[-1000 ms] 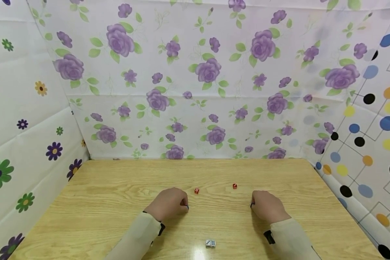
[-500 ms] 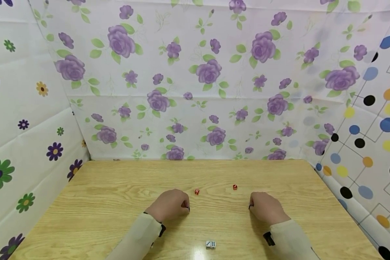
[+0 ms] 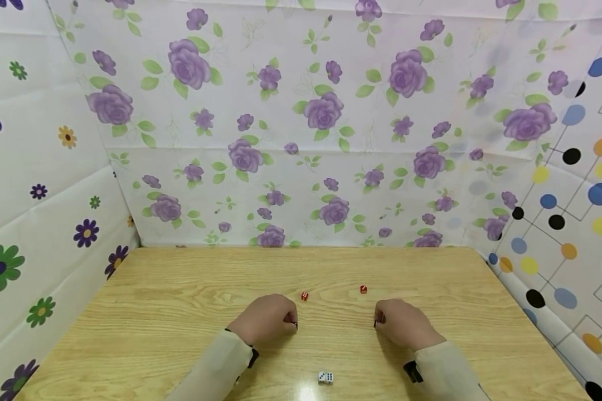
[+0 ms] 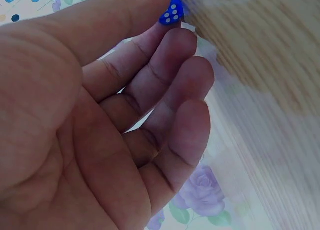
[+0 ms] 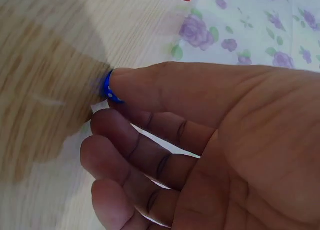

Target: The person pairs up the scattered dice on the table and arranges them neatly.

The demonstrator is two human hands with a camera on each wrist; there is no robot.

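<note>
Between thumb and index finger, my left hand pinches a blue die with white dots. My right hand likewise pinches a second blue die, mostly covered by the thumb in the right wrist view. The two hands face each other low over the wooden table, a gap between them. Just beyond the left hand lies a red die; another red die sits past the right hand's fingertips. Nearer the front, two white dice stand side by side.
The wooden table runs back to a hanging cloth with purple roses. A flower-print cloth borders it on the left, a dotted cloth on the right.
My right hand has moved left and slightly toward me; my left hand has shifted a little to the right, narrowing the gap. Both still pinch their dice. The red and white dice stay put.
</note>
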